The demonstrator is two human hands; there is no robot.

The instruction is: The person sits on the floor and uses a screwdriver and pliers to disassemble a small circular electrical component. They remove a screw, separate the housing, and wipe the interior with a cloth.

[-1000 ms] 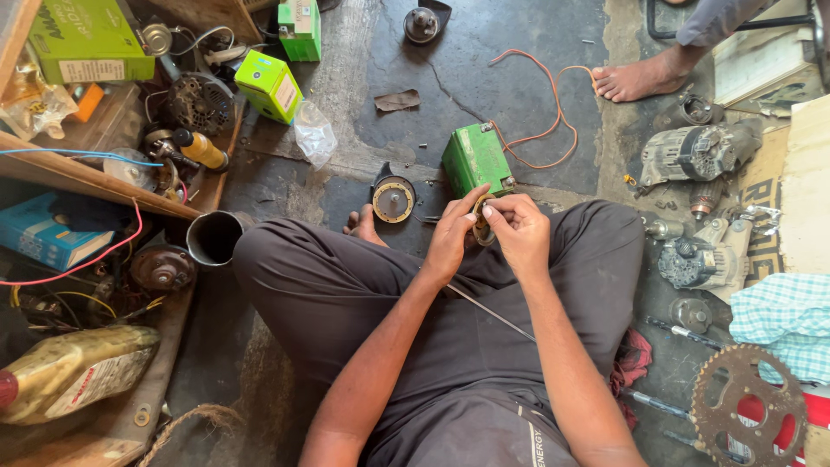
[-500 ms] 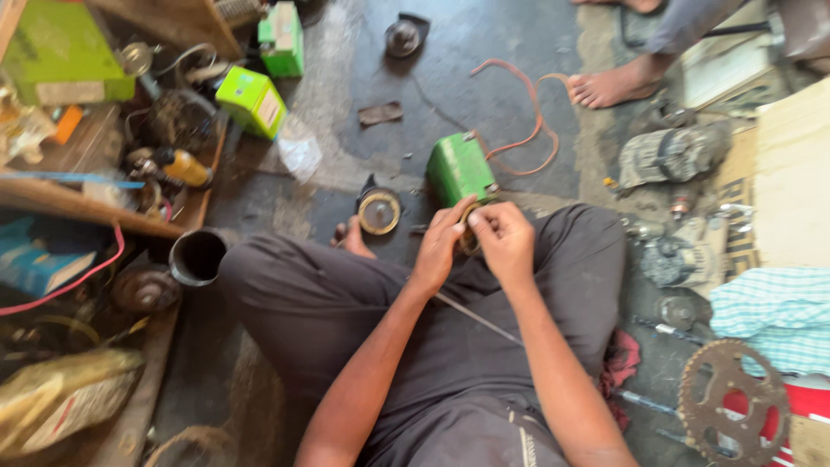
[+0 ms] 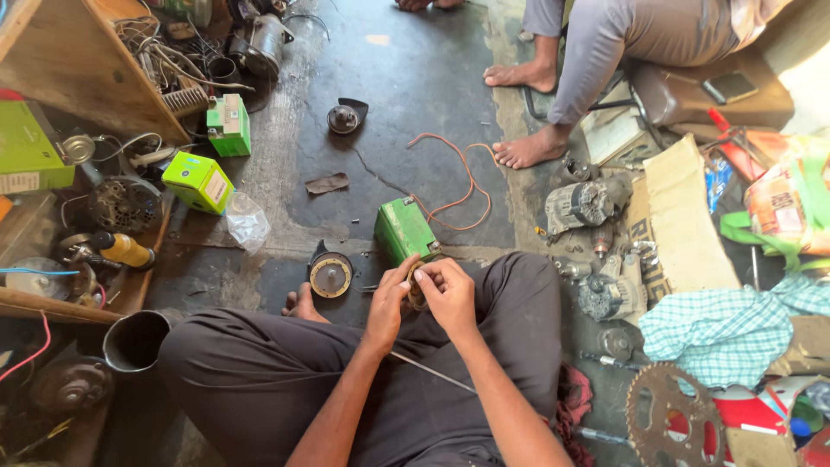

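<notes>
- left hand [image 3: 389,303] and right hand [image 3: 448,292], frame centre, both pinched on small round part [image 3: 417,290]
- green box [image 3: 404,232] just above
- thin rod [image 3: 430,372] across lap

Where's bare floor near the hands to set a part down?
The widest bare patch is the dark floor beyond the green box, between the round part and the orange wire. A smaller gap lies left of the disc. The right side, around the motor and sprocket, is crowded. Both hands hold a small part.
</notes>
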